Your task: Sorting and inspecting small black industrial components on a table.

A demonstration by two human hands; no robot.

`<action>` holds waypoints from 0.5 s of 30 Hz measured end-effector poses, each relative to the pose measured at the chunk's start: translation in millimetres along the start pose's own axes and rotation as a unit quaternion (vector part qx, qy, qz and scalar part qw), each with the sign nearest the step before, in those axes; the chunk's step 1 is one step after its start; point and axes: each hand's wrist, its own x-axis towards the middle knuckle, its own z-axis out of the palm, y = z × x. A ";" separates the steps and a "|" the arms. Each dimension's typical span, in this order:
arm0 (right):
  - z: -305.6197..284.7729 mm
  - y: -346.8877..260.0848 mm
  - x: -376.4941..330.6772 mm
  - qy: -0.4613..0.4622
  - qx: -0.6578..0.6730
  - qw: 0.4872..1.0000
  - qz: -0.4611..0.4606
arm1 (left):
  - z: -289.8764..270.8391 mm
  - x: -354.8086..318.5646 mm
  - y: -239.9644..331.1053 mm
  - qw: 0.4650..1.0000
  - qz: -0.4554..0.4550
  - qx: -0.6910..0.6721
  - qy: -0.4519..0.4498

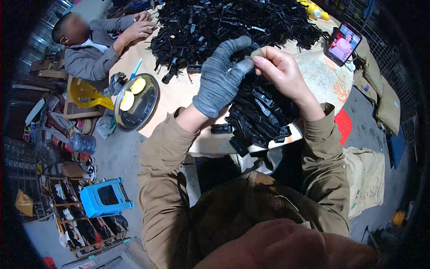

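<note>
My left hand (219, 78), in a grey striped knit glove, is held over black parts at the table's near side. Its visible fingers are curved and apart, with a gap between them. My bare right hand (284, 74) meets it, thumb and forefinger pinched at the tip of a gloved finger. A small brownish bit shows in that pinch, too small to name. Below both hands lies a small heap of black plastic clip-like parts (262, 112). A much larger pile of similar black parts (224, 24) spreads beyond them.
At left on the table are a metal bowl (150, 112) with yellow-white pieces and a blue pen (136, 68). A phone (342, 44) stands at right. Across the left corner sits another person (92, 56). A blue plastic stool (105, 197) and shoe rack (74, 219) are on the floor.
</note>
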 end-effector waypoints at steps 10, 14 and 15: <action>-2.3 1.3 -0.1 -0.005 -0.034 0.999 -0.016 | 4.5 -4.6 3.1 0.994 0.058 0.084 0.038; 0.7 -2.1 -2.1 0.000 -0.030 1.000 -0.005 | 4.5 -5.5 1.5 0.998 0.041 0.016 0.039; 1.4 -3.2 -2.7 -0.001 -0.024 1.000 -0.003 | 4.4 -5.3 2.7 0.998 0.041 0.016 0.039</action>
